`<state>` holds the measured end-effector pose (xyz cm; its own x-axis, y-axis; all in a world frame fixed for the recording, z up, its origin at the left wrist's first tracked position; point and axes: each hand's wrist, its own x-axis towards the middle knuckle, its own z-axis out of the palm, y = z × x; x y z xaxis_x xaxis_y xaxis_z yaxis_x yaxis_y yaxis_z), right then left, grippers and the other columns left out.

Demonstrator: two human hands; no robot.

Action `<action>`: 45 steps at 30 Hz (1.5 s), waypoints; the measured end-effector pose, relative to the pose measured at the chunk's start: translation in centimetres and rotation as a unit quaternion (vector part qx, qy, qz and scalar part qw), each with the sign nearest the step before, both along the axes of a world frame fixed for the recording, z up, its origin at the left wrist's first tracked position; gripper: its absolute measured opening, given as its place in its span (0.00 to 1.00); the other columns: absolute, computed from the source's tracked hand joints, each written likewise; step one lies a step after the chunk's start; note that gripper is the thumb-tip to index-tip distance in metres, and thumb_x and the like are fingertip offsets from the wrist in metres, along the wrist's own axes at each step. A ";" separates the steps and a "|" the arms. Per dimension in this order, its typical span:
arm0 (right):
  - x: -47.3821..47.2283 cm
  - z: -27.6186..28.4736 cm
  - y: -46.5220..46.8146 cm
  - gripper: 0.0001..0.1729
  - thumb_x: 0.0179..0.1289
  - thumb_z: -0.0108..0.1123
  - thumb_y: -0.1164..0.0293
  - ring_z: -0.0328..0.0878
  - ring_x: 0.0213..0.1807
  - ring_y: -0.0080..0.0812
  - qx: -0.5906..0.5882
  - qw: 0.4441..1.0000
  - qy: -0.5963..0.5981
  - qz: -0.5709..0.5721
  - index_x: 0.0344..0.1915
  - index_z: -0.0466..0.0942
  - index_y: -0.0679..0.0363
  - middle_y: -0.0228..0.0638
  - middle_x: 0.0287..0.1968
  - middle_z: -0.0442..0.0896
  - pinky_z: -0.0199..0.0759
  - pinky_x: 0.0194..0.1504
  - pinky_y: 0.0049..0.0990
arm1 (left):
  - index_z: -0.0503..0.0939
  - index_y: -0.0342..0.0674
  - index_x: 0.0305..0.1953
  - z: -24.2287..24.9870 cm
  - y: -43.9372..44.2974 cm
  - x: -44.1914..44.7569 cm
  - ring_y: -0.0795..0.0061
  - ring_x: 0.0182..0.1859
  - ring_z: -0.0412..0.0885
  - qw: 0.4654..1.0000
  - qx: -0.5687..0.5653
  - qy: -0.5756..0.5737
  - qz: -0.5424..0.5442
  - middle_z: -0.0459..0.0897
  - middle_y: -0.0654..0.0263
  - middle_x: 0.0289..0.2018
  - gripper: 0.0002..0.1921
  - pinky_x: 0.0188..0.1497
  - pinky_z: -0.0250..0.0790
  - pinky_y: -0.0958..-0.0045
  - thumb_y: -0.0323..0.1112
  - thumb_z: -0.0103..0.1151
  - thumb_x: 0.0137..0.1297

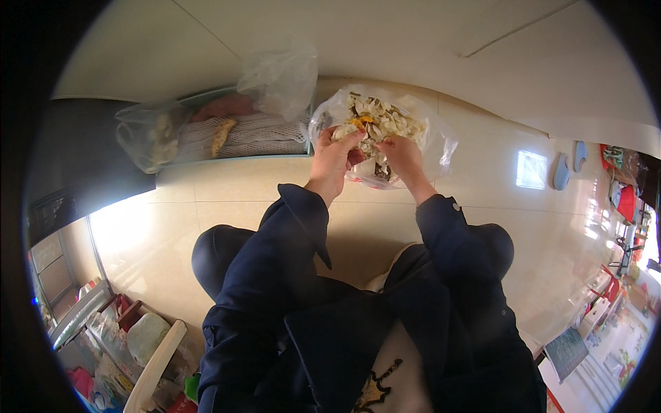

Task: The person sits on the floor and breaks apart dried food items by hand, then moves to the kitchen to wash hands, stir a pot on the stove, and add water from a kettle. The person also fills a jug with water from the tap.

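Observation:
A thin clear plastic bag (445,149) stands open on the floor in front of me, full of pale papery peelings (397,116) with an orange-yellow scrap (362,122) among them. My left hand (333,157) is over the bag's left side, its thumb and fingers around a whitish piece (343,132) that looks like a garlic bulb. Close by on the right, my right hand (405,157) reaches over the peelings with thumb and forefinger pinched together. Whether anything is between those fingertips is too small to tell.
Left of the bag is a low bin (232,159) holding a white mesh bag (258,135), a knobbly tan root (222,137) and clear plastic bags (281,77). A white cabinet front (361,36) rises beyond. Blue slippers (562,171) lie at right on the tiled floor (485,191).

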<state>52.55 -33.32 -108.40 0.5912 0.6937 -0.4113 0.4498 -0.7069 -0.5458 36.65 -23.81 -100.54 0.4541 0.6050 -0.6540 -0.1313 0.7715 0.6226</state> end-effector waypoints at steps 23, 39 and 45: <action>2.1 0.5 -1.0 0.18 0.60 0.69 0.53 0.86 0.44 0.51 -0.026 0.987 -0.138 0.077 0.41 0.85 0.54 0.47 0.37 0.88 0.78 0.46 0.44 | 0.67 0.39 0.59 -0.2 -0.1 0.4 0.79 0.31 0.77 0.999 0.026 0.019 -0.038 0.80 0.66 0.39 0.27 0.37 0.79 0.72 0.31 0.72 0.63; 1.7 2.2 -1.5 0.15 0.63 0.64 0.64 0.84 0.51 0.54 -0.099 0.980 -0.065 0.162 0.49 0.81 0.51 0.48 0.44 0.88 0.77 0.51 0.47 | 0.62 0.42 0.73 -2.3 -1.4 1.3 0.59 0.55 0.80 0.950 0.136 0.080 -0.268 0.78 0.53 0.55 0.35 0.59 0.73 0.58 0.30 0.61 0.66; 4.2 2.5 -2.6 0.12 0.63 0.56 0.74 0.85 0.49 0.54 -0.226 0.940 -0.192 0.168 0.44 0.84 0.56 0.49 0.43 0.88 0.78 0.50 0.46 | 0.64 0.43 0.71 -3.5 -2.0 -0.3 0.41 0.63 0.75 0.673 0.499 0.326 -0.437 0.75 0.42 0.61 0.35 0.63 0.69 0.48 0.34 0.61 0.61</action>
<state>56.70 -35.94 -105.94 0.5352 0.6731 -0.5104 0.7912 -0.6111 0.0237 36.35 -25.84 -104.06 0.7354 0.5786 -0.3526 0.6538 -0.4693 0.5936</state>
